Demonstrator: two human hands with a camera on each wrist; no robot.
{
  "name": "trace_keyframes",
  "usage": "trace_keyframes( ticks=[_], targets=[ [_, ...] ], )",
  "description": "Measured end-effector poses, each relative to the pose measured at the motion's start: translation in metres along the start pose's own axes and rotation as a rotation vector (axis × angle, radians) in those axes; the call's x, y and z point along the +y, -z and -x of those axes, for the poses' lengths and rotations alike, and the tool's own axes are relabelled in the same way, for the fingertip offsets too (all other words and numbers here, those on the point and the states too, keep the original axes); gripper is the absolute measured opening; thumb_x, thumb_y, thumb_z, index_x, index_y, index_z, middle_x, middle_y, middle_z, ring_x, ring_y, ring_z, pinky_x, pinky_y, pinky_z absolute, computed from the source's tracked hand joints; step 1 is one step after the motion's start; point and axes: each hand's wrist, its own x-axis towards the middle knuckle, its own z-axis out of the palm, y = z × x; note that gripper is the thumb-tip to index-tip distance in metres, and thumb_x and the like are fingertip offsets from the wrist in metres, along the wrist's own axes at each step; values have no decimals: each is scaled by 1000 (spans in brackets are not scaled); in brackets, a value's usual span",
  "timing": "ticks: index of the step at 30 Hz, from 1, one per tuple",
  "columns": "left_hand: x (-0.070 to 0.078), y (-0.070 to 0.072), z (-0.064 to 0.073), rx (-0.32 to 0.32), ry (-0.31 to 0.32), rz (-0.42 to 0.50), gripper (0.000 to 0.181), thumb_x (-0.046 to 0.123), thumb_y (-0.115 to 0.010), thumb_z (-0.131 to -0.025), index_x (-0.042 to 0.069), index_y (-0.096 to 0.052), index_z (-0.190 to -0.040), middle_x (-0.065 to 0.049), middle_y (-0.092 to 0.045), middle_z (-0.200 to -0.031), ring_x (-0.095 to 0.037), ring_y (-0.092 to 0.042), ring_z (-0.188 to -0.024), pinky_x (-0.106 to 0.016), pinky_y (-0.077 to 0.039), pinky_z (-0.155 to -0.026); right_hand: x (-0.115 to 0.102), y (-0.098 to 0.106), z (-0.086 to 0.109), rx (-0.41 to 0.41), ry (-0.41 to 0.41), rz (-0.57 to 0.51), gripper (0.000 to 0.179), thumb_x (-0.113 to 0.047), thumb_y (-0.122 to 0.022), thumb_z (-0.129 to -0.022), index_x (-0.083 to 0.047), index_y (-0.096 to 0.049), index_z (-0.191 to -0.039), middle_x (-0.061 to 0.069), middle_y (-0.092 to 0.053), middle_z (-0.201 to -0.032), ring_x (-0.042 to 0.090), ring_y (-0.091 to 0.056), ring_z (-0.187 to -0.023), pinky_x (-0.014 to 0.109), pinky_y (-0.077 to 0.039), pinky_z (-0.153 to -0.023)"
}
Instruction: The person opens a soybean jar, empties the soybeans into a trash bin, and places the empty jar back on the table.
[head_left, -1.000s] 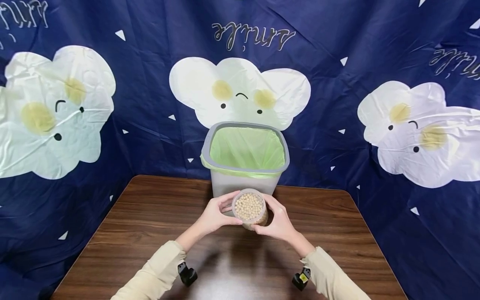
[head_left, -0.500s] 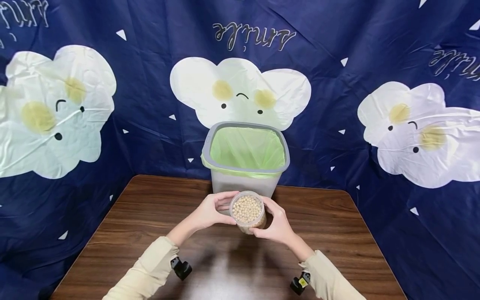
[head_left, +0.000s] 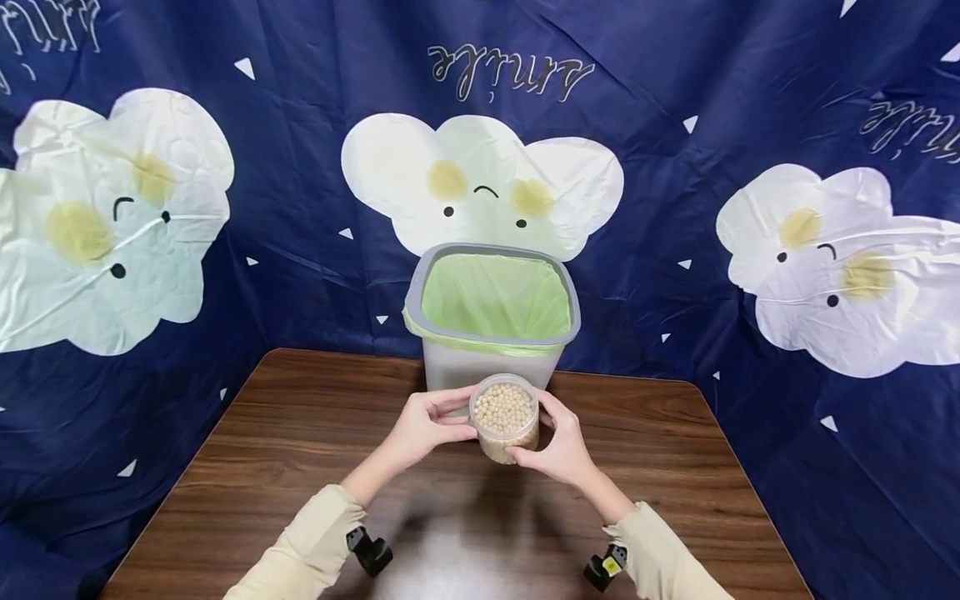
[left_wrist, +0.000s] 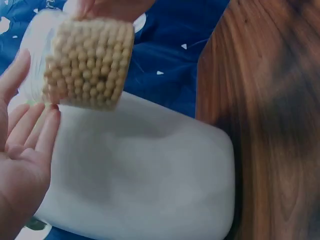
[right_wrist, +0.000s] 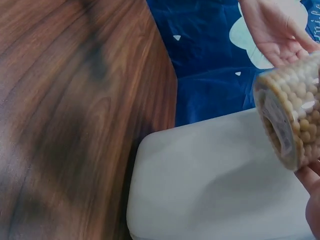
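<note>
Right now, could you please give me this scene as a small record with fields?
jar: between both hands, in front of the bin
contents: pale balls
jar held by: right hand, gripping its right side
left hand: at the jar's left side
bin: grey, at the table's far side
liner: green
table: brown wood

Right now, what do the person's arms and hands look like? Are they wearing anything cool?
The left hand and right hand wear no gloves. The left sleeve and right sleeve are plain cream, with wrinkled cuffs. By each cuff is a chunky black gadget; the right one has a yellow patch. I see no cables.
</note>
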Motion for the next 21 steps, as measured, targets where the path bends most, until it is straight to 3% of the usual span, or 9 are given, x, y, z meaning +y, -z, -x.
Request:
trace_keyframes(
  ticks=[3,7,9,15,18,21],
  targets=[
    [3,7,-3,-80,4,43,68,0,-77,-67,-17,-43,-124,-34,-45,-123,-13,-57,-105,-34,-47,-86,-2,4,1,-72,2,-54,72,5,-78,-54,14,-47,-119,26,-55,-110,20,-55,-102,33,-50,-82],
    [3,4,-2,-127,-22,-25,76,2,-79,-66,-14,-40,-129,-30,-44,-128,-9,-54,-108,-32,-46,-88,-4,4,1,-121,36,-53,72,5,-78,-54,14,-46,-118,25,-55,-109,22,-56,-100,36,-51,-78],
    [2,-1,1,-82,-34,-67,75,-2,-79,-64,-12,-42,-129,-28,-47,-127,-10,-55,-107,-29,-46,-88,-5,3,2,-106,52,-31,73,4,-79,-53,14,-47,-118,25,-55,-108,23,-57,-99,35,-51,-79],
    [-3,-24,8,164,-50,-114,74,-7,-78,-63,-9,-45,-128,-24,-50,-126,-24,-52,-113,-25,-44,-90,-5,-3,3,23,75,81,73,2,-80,-51,13,-49,-116,23,-56,-107,27,-57,-96,26,-50,-80],
    [-2,-27,9,171,-37,-98,73,-3,-77,-66,-10,-42,-130,-23,-48,-129,-28,-49,-116,-26,-43,-92,-5,-3,3,55,72,98,73,2,-81,-51,14,-49,-116,24,-56,-108,30,-57,-96,27,-50,-80],
    [3,-16,6,92,-31,-59,71,-7,-75,-67,-13,-41,-128,-28,-48,-126,-26,-52,-113,-29,-45,-89,-6,0,3,19,57,59,73,4,-80,-51,14,-49,-116,25,-56,-108,28,-57,-97,30,-51,-80]
  ],
)
